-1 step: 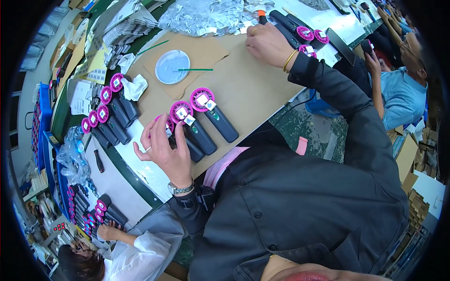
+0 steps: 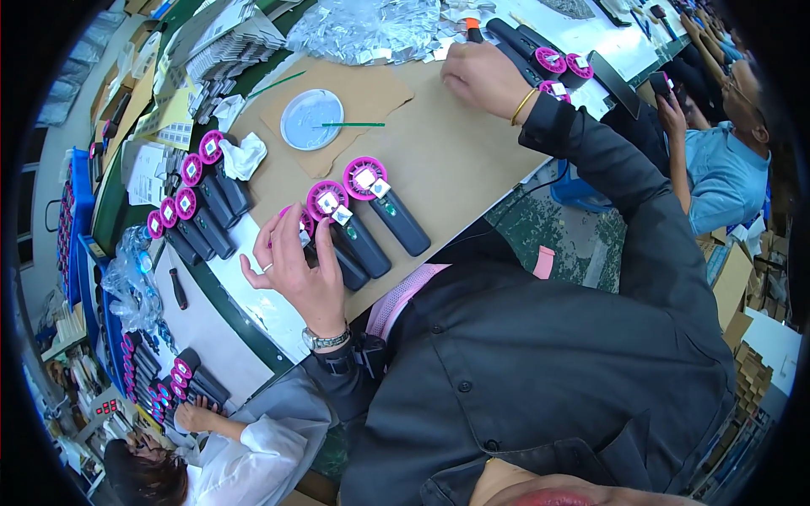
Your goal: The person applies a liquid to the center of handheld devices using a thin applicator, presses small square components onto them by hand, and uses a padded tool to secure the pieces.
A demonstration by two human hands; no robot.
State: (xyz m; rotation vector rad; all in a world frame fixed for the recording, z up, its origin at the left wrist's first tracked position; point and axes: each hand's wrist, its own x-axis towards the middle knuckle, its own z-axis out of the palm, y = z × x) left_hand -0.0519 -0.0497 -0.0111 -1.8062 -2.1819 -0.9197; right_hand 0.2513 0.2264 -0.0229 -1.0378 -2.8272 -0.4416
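Three dark handheld fans with pink round heads lie on brown cardboard before me: a right-hand fan [image 2: 396, 221], a middle fan [image 2: 361, 244] and a left fan [image 2: 348, 268]. White square pieces sit on their heads. My left hand [image 2: 299, 282] is over the left fan's head, fingers spread; contact is hard to tell. My right hand [image 2: 488, 78] rests on the cardboard's far right part, fingers curled under. Whatever it may hold is hidden. Just beyond it is an orange-and-black tool handle [image 2: 473, 30]. A round white dish [image 2: 305, 108] has a green stick [image 2: 353, 125] across its rim.
More fans [image 2: 202, 211] stand in a row at left, beside a crumpled white cloth [image 2: 243, 158]. Other fans [image 2: 550, 61] lie far right. A clear plastic bag [image 2: 363, 29] is at the back. A screwdriver [image 2: 178, 288] lies left. Co-workers sit on both sides.
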